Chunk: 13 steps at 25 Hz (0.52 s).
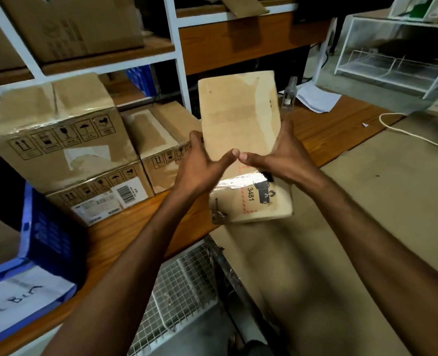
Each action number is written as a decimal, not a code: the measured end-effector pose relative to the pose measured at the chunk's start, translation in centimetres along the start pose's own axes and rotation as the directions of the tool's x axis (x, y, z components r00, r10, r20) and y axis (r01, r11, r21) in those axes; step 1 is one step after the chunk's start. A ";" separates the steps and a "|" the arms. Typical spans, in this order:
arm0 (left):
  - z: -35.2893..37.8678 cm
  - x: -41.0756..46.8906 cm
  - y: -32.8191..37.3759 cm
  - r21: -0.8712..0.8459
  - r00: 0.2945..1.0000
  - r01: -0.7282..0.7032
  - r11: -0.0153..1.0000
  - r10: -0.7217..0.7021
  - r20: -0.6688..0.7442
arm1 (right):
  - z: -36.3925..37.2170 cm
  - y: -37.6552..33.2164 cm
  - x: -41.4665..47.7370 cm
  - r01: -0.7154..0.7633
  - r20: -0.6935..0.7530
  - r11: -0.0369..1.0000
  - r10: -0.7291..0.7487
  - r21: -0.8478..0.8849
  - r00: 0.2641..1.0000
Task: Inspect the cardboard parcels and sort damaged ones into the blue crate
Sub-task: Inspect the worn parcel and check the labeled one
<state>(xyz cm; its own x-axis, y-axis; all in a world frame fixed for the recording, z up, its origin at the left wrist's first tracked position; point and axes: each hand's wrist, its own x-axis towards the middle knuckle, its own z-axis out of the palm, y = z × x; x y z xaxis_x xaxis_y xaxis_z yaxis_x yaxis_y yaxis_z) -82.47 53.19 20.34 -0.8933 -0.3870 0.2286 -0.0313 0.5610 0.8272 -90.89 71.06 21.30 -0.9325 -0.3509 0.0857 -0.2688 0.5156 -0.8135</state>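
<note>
The left hand (202, 163) and right hand (282, 155) clasp a tall plain brown cardboard parcel (238, 116) by its sides, thumbs almost meeting on its near face, over the orange-brown wooden table (125, 235); the blue plastic crate (45, 227) sits near left, beside stacked taped cartons (58, 140).

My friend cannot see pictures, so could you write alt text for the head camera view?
A person's left hand and right hand grip a cardboard parcel over a wooden table, thumbs almost meeting on its face. Taped cardboard boxes are stacked to the left, with a blue crate at the lower left.
</note>
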 end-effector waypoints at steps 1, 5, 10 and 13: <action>0.0 0.0 -0.1 -0.021 1.000 -0.001 1.000 0.001 0.014 | -0.4 0.3 -0.2 0.013 0.055 1.000 -0.012 -0.003 0.998; -0.7 -1.2 -1.7 -0.105 0.972 0.034 0.994 -0.008 0.236 | -1.3 1.5 -1.3 0.024 0.078 0.997 -0.029 0.067 0.997; -0.2 -2.8 -2.4 -0.186 0.987 0.007 0.982 0.023 0.156 | -0.8 1.9 -1.8 0.042 0.104 0.985 -0.061 0.170 0.993; 0.1 -3.2 -2.3 -0.235 0.997 -0.014 0.972 0.031 0.065 | -1.2 2.3 -2.2 0.038 0.082 0.956 -0.065 0.292 0.995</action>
<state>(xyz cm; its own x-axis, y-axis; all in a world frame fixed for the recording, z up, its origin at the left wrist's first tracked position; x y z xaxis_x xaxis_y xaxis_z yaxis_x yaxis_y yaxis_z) -79.56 53.21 17.61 -0.9210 -0.3214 0.2200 0.0880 0.3786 0.9214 -89.71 73.94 19.96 -0.8902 -0.4463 0.0912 -0.2223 0.2509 -0.9422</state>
